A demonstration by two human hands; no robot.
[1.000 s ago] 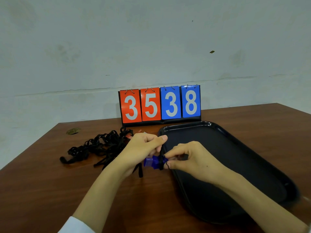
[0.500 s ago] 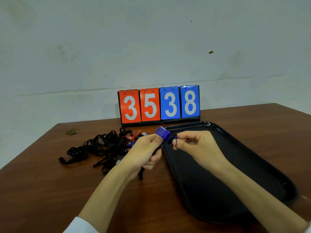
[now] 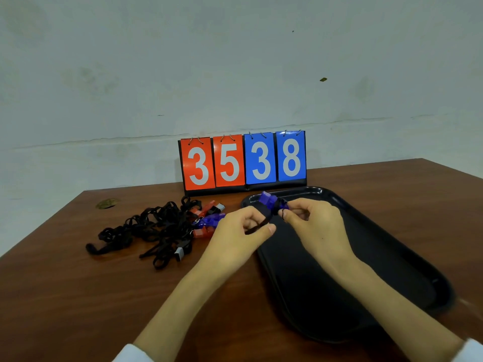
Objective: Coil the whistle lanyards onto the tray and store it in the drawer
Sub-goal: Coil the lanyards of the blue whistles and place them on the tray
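Observation:
A blue whistle (image 3: 269, 199) with black lanyard wound round it hangs above the far left corner of the black tray (image 3: 392, 246). My right hand (image 3: 317, 226) pinches the whistle's cord end at its right side. My left hand (image 3: 240, 236) pinches the black lanyard strap (image 3: 257, 227) just below the whistle, between thumb and fingers. A tangled pile of black lanyards (image 3: 154, 231) with red and blue whistles (image 3: 207, 220) lies on the table left of my hands.
A flip scoreboard (image 3: 243, 162) reading 3538 stands at the table's back edge, just behind the tray. The brown wooden table (image 3: 78, 296) ends at a pale wall. A small dull patch (image 3: 105, 203) marks the far left of the table.
Both hands lifted the blue whistle from near the tray's left rim up and toward the tray's far corner. My left hand shifted from the whistle body to the lanyard strap.

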